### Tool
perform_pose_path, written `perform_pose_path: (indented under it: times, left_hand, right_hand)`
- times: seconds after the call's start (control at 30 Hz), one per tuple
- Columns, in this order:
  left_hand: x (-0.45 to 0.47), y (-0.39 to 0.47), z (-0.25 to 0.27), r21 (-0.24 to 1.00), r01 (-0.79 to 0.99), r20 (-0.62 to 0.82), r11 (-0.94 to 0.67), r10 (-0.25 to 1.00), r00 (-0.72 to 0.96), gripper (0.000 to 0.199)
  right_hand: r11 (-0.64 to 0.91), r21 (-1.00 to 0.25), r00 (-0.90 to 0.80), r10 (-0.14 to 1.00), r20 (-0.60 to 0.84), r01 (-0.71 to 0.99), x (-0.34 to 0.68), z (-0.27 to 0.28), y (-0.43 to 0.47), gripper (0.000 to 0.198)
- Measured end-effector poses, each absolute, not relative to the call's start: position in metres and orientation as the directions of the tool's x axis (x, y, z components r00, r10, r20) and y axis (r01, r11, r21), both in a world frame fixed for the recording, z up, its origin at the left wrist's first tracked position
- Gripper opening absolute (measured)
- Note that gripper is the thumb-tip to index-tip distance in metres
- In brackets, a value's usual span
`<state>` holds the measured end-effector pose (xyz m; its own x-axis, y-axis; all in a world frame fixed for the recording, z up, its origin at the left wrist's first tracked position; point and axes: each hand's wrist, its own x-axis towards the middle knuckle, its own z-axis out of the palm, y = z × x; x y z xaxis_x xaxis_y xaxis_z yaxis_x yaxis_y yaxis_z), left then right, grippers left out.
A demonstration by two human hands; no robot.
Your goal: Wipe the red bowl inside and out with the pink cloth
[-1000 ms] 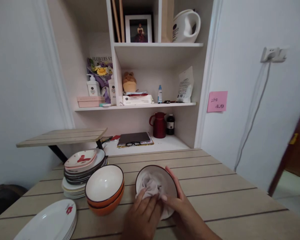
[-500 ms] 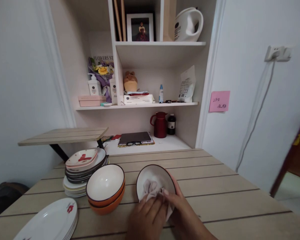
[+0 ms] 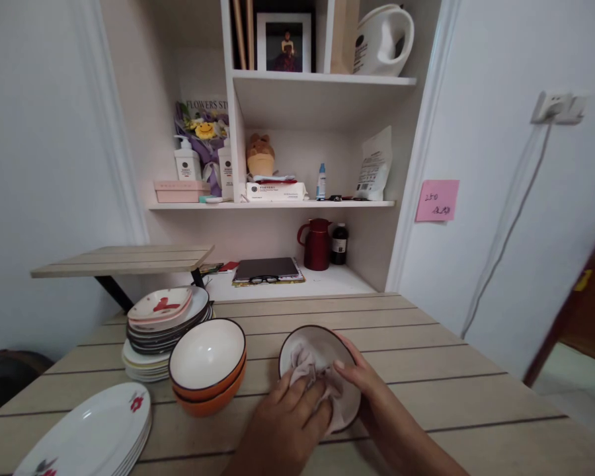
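A bowl (image 3: 288,350) with a dark rim and pale inside is tilted towards me above the slatted table. My right hand (image 3: 364,383) grips its right side, thumb over the rim and fingers behind. My left hand (image 3: 290,423) presses a crumpled pale cloth (image 3: 305,363) against the inside of the bowl, its fingers bent over the fabric. Left of the hands stand nested orange bowls (image 3: 208,363) with white insides. Behind these is a stack of mixed plates (image 3: 166,330), topped by a small dish (image 3: 161,305) with a red pattern.
Oval white plates (image 3: 86,430) with red flowers are stacked at the front left of the table (image 3: 451,390). A raised wooden shelf (image 3: 123,260) stands behind the plates. At the back, a laptop (image 3: 268,268) and a red jug (image 3: 317,244) sit in the cabinet.
The bowl has turned and shifted slightly right with my right hand. My left hand and the cloth have moved within it, the fingers spreading a little. The camera view has shifted slightly.
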<state>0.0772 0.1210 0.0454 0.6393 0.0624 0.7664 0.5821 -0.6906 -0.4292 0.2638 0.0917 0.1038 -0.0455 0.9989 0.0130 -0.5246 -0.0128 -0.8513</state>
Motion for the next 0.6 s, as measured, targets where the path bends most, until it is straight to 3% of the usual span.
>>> perform_pose_path:
  times: [0.2, 0.43, 0.6]
  left_hand:
    - [0.083, 0.115, 0.055, -0.42, 0.619, 0.814, -0.663, 0.027, 0.581, 0.036]
    - [0.078, 0.121, 0.042, -0.391, 0.664, 0.847, -0.638, 0.033, 0.531, 0.037]
    - [0.075, 0.125, 0.039, -0.385, 0.664, 0.853, -0.64, 0.028, 0.522, 0.038]
  right_hand:
    - [-0.06, -0.893, -0.113, 0.994, -0.01, -0.447, 0.279, 0.108, 0.091, 0.081]
    - [-0.041, -0.797, -0.089, 0.996, 0.016, -0.603, 0.261, 0.093, 0.094, 0.104]
    - [-0.029, -0.751, -0.092, 0.995, 0.042, -0.66, 0.253, 0.088, 0.093, 0.108]
